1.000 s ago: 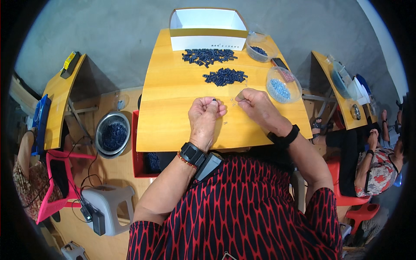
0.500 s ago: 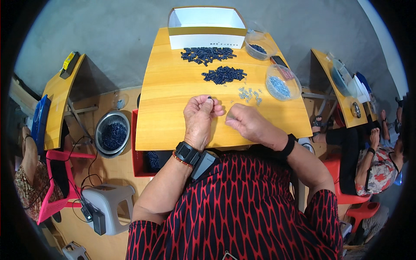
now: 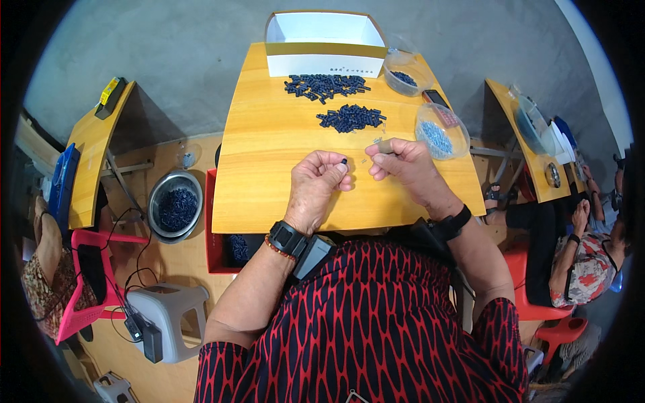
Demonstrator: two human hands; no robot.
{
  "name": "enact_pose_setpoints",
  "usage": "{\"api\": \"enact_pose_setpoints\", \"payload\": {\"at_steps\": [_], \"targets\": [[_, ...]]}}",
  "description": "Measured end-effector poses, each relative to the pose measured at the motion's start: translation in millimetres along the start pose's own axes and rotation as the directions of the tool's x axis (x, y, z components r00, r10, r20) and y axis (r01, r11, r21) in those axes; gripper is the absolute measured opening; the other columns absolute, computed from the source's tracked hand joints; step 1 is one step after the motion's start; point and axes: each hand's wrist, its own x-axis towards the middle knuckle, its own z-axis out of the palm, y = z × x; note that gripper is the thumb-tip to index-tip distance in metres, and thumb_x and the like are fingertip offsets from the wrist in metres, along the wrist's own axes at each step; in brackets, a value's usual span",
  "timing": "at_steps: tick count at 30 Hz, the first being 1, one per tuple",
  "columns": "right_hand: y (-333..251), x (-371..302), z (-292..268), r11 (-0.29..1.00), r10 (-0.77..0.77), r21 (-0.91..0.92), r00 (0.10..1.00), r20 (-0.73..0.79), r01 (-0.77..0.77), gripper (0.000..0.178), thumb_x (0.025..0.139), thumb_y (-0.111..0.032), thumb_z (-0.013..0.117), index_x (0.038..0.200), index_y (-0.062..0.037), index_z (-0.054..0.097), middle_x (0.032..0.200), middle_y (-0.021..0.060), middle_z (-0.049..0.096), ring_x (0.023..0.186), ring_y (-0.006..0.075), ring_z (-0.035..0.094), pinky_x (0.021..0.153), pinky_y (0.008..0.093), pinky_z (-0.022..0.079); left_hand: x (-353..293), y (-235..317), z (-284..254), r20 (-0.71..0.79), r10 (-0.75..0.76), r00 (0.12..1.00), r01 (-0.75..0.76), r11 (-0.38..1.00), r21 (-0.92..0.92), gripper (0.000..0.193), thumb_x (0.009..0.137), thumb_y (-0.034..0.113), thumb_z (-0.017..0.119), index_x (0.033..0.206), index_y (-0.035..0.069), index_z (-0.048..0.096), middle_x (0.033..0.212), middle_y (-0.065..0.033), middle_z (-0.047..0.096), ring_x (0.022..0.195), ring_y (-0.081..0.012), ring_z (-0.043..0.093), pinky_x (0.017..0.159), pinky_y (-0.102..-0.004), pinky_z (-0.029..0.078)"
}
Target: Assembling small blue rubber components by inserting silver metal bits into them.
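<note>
While the left hand [image 3: 318, 180] pinches a small dark piece [image 3: 345, 161] between thumb and fingertips above the table [image 3: 269, 195], the right hand [image 3: 402, 164] is near it, thumb and fingers drawn together; whether they grip anything cannot be told. Beyond the hands lie a nearer heap [image 3: 351, 118] and a farther heap [image 3: 326, 87] of dark pieces, the latter before a white box [image 3: 295, 66]. Right of these, a clear tub [image 3: 459, 143] holds pale blue bits [image 3: 435, 140].
</note>
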Motion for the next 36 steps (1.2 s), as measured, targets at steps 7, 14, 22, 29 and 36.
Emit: {"api": "enact_pose_setpoints", "payload": {"at_steps": [7,14,22,29,36], "targets": [[-0.8,10.8,17.3,0.99,-0.134,-0.024,0.987,0.086,0.136,0.019,0.09,-0.002,0.064,0.107,0.0066,0.064,0.085,0.0062,0.068,0.068,0.0081,0.063,0.065,0.0216,0.054,-1.0,0.5,0.6,0.04,0.019,0.999,-0.02,0.999,0.031,0.01,0.091,-0.002,0.062,0.101,-0.002,0.061,0.088,-0.0085,0.067,0.07,-0.0135,0.064,0.066,-0.027,0.057],[-3.7,13.1,20.3,0.977,-0.181,-0.096,0.977,0.111,0.192,0.014,0.09,0.0,0.063,0.101,0.0073,0.062,0.083,0.0073,0.069,0.071,0.0081,0.065,0.065,0.0214,0.054,-2.1,1.5,3.4,0.067,0.052,0.996,-0.054,0.998,0.033,0.01,0.091,-0.004,0.061,0.1,-0.002,0.059,0.087,-0.0105,0.067,0.069,-0.0132,0.064,0.063,-0.0259,0.055],[-6.9,9.4,25.6,0.94,-0.204,-0.255,0.973,0.108,0.225,0.016,0.089,-0.001,0.064,0.103,0.0072,0.063,0.083,0.0065,0.069,0.072,0.0074,0.065,0.066,0.0218,0.054,0.1,-1.3,1.4,0.071,0.047,0.996,-0.05,0.998,0.043,0.01,0.091,-0.005,0.061,0.1,-0.002,0.059,0.087,-0.0106,0.068,0.07,-0.0137,0.064,0.064,-0.0262,0.055],[-1.0,9.5,19.9,0.949,-0.198,-0.228,0.975,0.103,0.217,0.014,0.091,-0.002,0.062,0.103,0.0061,0.063,0.082,0.0057,0.068,0.073,0.008,0.065,0.067,0.0224,0.054,-0.4,-0.7,1.4,0.04,0.044,0.998,-0.046,0.997,0.059,0.009,0.092,-0.003,0.06,0.101,-0.002,0.059,0.084,-0.0085,0.066,0.069,-0.0124,0.064,0.063,-0.0261,0.055],[12.8,5.8,16.4,0.988,-0.091,0.138,0.99,0.107,0.076,0.014,0.095,-0.006,0.061,0.104,0.0037,0.063,0.088,0.0079,0.067,0.076,0.0126,0.068,0.07,0.0251,0.057,-0.4,-0.1,2.0,0.047,0.044,0.998,-0.046,0.998,0.052,0.01,0.093,-0.001,0.06,0.103,-0.002,0.06,0.084,-0.0082,0.066,0.069,-0.0125,0.064,0.063,-0.0262,0.055]]}}
